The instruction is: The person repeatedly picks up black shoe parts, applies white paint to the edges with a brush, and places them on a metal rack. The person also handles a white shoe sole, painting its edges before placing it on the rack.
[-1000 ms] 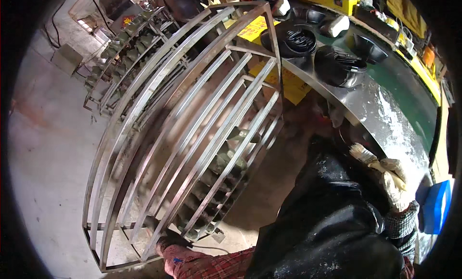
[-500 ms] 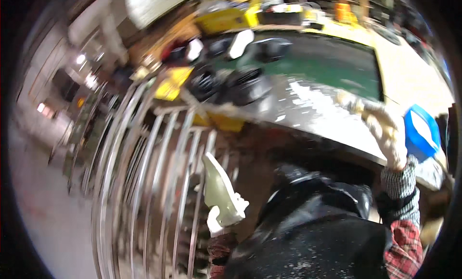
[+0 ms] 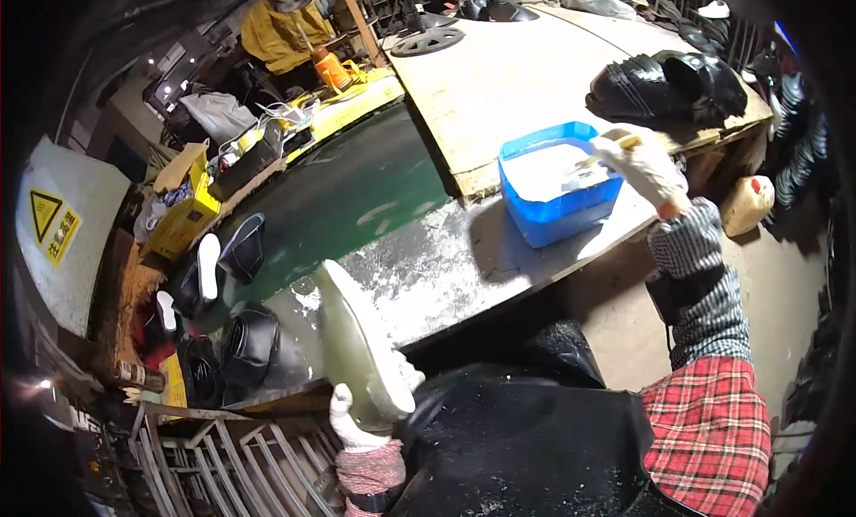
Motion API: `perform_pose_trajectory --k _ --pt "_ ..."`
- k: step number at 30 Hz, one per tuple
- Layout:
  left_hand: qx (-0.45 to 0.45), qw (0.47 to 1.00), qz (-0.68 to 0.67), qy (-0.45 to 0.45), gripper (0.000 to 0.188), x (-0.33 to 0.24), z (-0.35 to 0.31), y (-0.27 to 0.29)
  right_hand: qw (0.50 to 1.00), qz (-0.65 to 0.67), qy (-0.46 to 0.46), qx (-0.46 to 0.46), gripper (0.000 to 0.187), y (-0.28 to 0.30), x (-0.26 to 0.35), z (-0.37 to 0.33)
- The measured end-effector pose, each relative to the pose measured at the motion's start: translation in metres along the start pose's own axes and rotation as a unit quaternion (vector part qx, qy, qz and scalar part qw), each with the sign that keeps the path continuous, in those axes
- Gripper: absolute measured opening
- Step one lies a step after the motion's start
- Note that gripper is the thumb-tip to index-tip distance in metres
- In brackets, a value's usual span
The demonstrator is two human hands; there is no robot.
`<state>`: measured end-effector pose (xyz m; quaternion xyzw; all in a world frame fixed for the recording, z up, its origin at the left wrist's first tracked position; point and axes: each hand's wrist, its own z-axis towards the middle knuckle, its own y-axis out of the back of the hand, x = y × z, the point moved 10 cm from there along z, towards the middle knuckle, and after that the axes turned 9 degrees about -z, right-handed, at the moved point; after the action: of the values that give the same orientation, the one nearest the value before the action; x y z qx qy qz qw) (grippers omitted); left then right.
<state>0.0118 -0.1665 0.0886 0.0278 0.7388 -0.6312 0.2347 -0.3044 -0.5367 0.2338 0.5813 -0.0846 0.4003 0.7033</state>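
Note:
My left hand (image 3: 358,421), in a white glove, is closed around the heel end of a pale green shoe sole (image 3: 358,343). The sole is held up with its toe pointing away from me, at the near edge of the bench. My right hand (image 3: 646,163), also gloved in white, is closed on a small yellowish brush (image 3: 627,141) over the right rim of a blue plastic tub (image 3: 557,212). White material lies in the tub. The brush's lower end is close to it; whether they touch I cannot tell.
Black rubber boots or uppers (image 3: 250,343) stand at the bench's left end, near white-soled shoes (image 3: 208,266). More black pieces (image 3: 664,87) lie on the pale board (image 3: 499,71). A metal rack (image 3: 241,463) is at lower left; a yellowish jug (image 3: 747,205) stands at right.
The view has swung to the right, bringing the tub nearer the middle. My right hand is now at the tub with the brush. My left hand still grips the sole, now beside the bench edge.

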Motion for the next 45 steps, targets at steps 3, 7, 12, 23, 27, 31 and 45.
perform_pose_trajectory --k 3,7,12,23,27,31,45 --pt "-0.026 0.987 -0.125 0.094 0.093 0.019 -0.031 0.023 0.986 0.144 -0.035 -0.071 0.024 0.031 -0.006 -0.015" --pt "-0.189 0.966 -0.132 0.114 0.097 0.034 -0.061 0.058 0.99 0.138 0.012 -0.023 0.024 0.019 0.049 -0.048" --pt "-0.171 0.982 0.007 0.083 0.103 0.024 -0.055 0.089 0.859 0.28 0.384 0.19 0.024 -0.129 0.239 -0.117" --pt "0.002 0.964 -0.254 0.084 0.09 0.027 -0.06 0.11 0.788 0.386 0.266 0.398 0.022 -0.219 0.225 -0.127" --pt "0.047 0.965 -0.236 0.104 0.081 0.019 -0.053 0.091 0.843 0.39 0.114 0.352 0.016 -0.21 0.261 -0.087" --pt "0.115 0.951 -0.266 0.103 0.074 0.017 -0.044 0.057 0.837 0.262 0.358 0.32 0.019 -0.192 0.307 -0.101" --pt "0.074 0.943 -0.313 0.081 0.083 0.013 -0.044 0.035 0.671 0.412 0.352 0.506 0.028 -0.182 0.266 -0.193"
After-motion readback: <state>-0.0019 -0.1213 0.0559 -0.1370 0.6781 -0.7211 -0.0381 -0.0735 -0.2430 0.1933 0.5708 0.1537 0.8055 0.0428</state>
